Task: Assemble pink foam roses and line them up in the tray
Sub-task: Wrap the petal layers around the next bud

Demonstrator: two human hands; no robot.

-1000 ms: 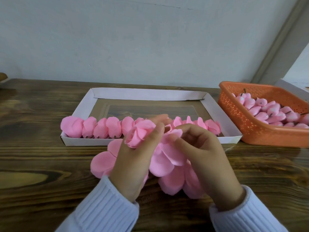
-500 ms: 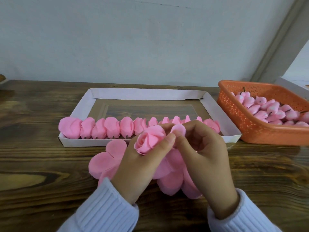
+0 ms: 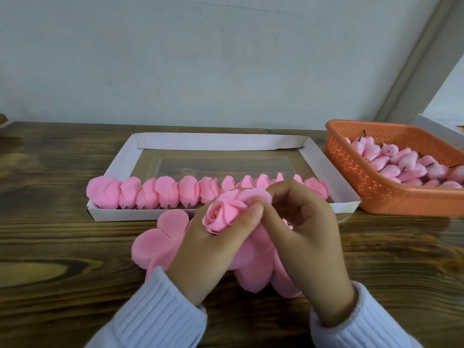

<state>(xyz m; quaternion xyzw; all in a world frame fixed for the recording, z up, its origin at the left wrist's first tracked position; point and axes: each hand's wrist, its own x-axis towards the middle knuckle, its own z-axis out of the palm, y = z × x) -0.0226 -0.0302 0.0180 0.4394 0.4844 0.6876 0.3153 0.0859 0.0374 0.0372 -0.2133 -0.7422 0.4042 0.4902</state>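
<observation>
Two hands meet on one half-built foam rose (image 3: 222,212). The left hand (image 3: 213,249) has its fingers (image 3: 248,217) curled round the bud from below, and the right hand (image 3: 311,237) pinches an outer petal against the bud's side, so the tips of both hands touch.

Foam this thin looks featherlight, soft and easily creased. A gentle hold low at the base, under the petals, seems safest, since squeezing the bloom would likely crush it.

Beneath the fingers lie loose petal sheets (image 3: 160,242), flat on the table (image 3: 50,247). Just beyond the fingers, the row of finished roses (image 3: 150,192) runs along the near side of the white paper tray (image 3: 216,141), packed side by side behind its low front wall. Past that row the tray's floor shows room for further rows. An orange basket (image 3: 371,197) of pink buds (image 3: 401,167) sits well apart, to the right of the right hand's fingers.
</observation>
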